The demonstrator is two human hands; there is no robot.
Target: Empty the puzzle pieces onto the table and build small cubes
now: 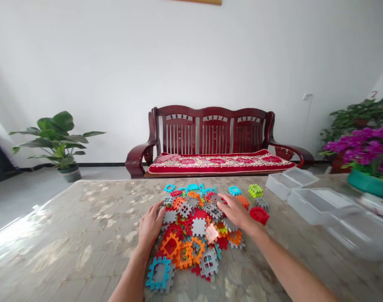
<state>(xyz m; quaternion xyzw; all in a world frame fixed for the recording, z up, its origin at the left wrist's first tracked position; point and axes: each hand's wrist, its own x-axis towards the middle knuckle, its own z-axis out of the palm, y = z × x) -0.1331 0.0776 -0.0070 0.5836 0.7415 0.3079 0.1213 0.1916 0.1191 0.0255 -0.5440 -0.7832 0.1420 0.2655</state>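
Note:
A heap of interlocking plastic building tiles (199, 226) in red, orange, grey and blue lies on the table. Some have window cut-outs, such as the grey window tile (208, 263). My left hand (151, 224) rests along the heap's left edge, its fingers stretched out beside the grey tiles. On the right side of the heap, my right hand (234, 209) reaches over the tiles with thumb and fingers apart. Neither hand visibly grips a tile. A blue frame tile (158, 273) lies nearest me, on top of a grey one.
Small groups of tiles sit right of the heap, including a red stack (259, 215) and a green stack (255, 190). Clear plastic boxes (317, 203) and a teal flowerpot (369, 183) stand at the table's right. A wooden bench (215, 130) is behind the table (93, 235).

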